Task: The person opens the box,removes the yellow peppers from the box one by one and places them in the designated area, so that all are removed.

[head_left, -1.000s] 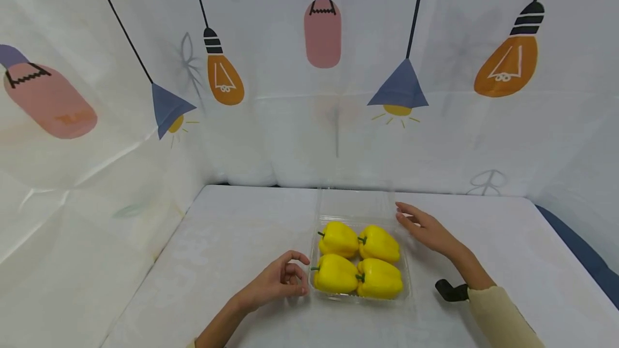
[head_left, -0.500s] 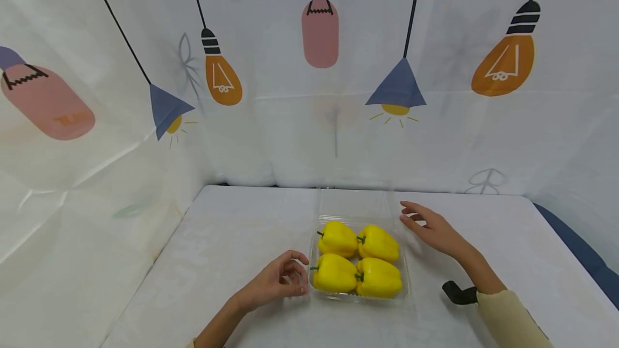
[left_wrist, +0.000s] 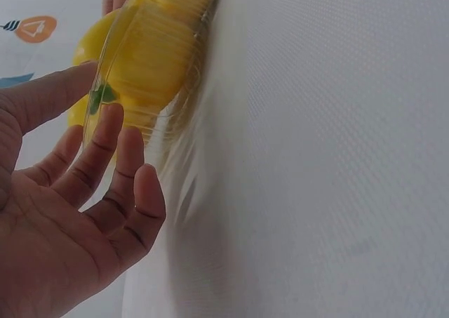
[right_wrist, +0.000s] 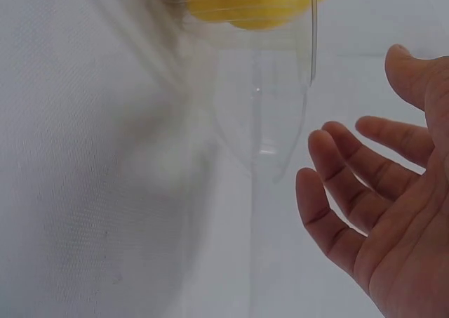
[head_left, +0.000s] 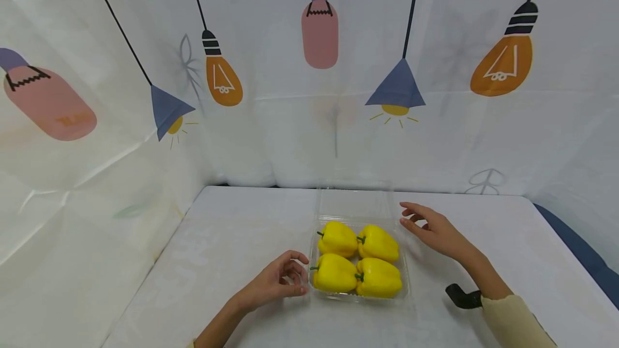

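A clear plastic clamshell box [head_left: 408,283] lies on the table with its lid [head_left: 355,204] folded back toward the wall. Several yellow bell peppers [head_left: 379,278] with green stems sit inside it. At the box's left side is my left hand [head_left: 276,283], fingers loosely bent. In the left wrist view its thumb and fingertips are by the box rim; whether they touch cannot be told. My right hand [head_left: 432,230] hovers to the right of the lid, holding nothing. The right wrist view has a gap between its relaxed fingers [right_wrist: 330,156] and the clear plastic.
The white table [head_left: 242,224] runs back to a white cloth wall [head_left: 285,138] printed with lamps and bulbs. More cloth hangs at the left. A black device [head_left: 463,297] is at my right wrist, by the cream sleeve [head_left: 512,318].
My right hand has drawn slightly to the right, away from the lid, and then stays almost still. The left hand, the box and the bell peppers keep their places.
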Demonstrator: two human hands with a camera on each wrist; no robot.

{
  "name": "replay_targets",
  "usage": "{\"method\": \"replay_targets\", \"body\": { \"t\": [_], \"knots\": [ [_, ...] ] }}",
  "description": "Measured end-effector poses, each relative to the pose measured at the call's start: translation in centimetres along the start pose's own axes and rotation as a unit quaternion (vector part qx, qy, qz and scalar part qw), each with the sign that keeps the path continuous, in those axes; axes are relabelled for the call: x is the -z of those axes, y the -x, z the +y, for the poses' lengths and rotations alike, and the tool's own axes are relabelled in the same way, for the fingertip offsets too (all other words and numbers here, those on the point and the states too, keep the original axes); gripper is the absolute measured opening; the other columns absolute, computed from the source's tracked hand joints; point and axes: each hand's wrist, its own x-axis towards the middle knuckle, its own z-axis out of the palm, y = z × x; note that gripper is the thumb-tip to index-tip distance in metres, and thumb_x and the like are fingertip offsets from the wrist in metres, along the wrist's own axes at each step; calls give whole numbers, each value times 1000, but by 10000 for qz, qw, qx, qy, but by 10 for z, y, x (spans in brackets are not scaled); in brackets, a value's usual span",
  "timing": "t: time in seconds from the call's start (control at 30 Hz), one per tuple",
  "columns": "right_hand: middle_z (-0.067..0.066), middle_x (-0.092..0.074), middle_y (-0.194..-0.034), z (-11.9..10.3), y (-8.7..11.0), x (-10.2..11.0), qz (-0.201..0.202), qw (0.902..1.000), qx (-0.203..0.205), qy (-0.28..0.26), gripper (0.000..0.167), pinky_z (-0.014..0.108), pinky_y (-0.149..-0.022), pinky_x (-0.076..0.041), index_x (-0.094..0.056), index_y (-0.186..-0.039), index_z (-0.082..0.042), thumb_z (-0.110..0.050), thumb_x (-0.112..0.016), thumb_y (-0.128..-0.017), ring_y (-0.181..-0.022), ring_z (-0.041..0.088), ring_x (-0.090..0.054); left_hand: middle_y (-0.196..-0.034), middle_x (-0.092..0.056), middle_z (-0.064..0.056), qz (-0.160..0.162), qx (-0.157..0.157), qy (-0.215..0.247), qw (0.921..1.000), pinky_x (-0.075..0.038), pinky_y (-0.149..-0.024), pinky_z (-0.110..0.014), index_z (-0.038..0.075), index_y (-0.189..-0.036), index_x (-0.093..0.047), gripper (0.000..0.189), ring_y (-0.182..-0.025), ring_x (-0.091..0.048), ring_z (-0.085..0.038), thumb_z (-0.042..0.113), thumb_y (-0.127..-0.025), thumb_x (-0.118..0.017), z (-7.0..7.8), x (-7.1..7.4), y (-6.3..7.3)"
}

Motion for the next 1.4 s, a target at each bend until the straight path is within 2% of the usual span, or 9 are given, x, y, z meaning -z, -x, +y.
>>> {"method": "replay_targets", "body": {
  "t": [0.43, 0.67, 0.9, 1.17, 1.4],
  "knots": [
    [11, -62, -120, -11, 11, 5, 1, 9996, 208, 198, 51, 28, -75, -51, -50, -141, -5, -31, -62, -99, -100, 21, -59, -103, -65, -13, -45, 11, 53, 10000, -52, -72, -27, 5, -130, -46, 49, -84, -60, -22, 12, -90, -73, -1, 0, 1],
    [11, -63, -120, -17, 16, 8, -44, 9991, 341, 263, 51, 28, -74, -52, -50, -140, -5, -29, -64, -97, -99, 21, -60, -102, -65, -12, -46, 19, 58, 10000, -52, -72, -27, 5, -131, -46, 49, -84, -60, -22, 12, -90, -73, 0, 0, 1],
    [10, -62, -122, -17, 21, 7, -189, 9990, 305, 262, 56, 32, -76, -52, -49, -142, -8, -34, -66, -96, -102, 24, -61, -103, -66, -14, -46, 72, 111, 9999, -53, -72, -26, 6, -131, -46, 50, -85, -60, -23, 14, -90, -73, -1, 0, 1],
    [11, -62, -122, -18, 28, 7, -240, 9983, 423, 317, 56, 31, -75, -52, -49, -142, -7, -34, -67, -95, -102, 27, -61, -102, -65, -14, -97, 52, 161, 9998, -52, -70, -25, 5, -131, -45, 50, -83, -60, -23, 14, -90, -73, -2, 1, -1],
    [12, -60, -129, -19, 34, 7, -387, 9981, 345, 329, 60, 29, -74, -52, -48, -142, -7, -38, -66, -95, -105, 28, -60, -101, -66, -11, -135, 43, 246, 9996, -53, -70, -26, 5, -131, -45, 50, -83, -60, -23, 13, -91, -73, -3, 1, 0]
  ]
}}
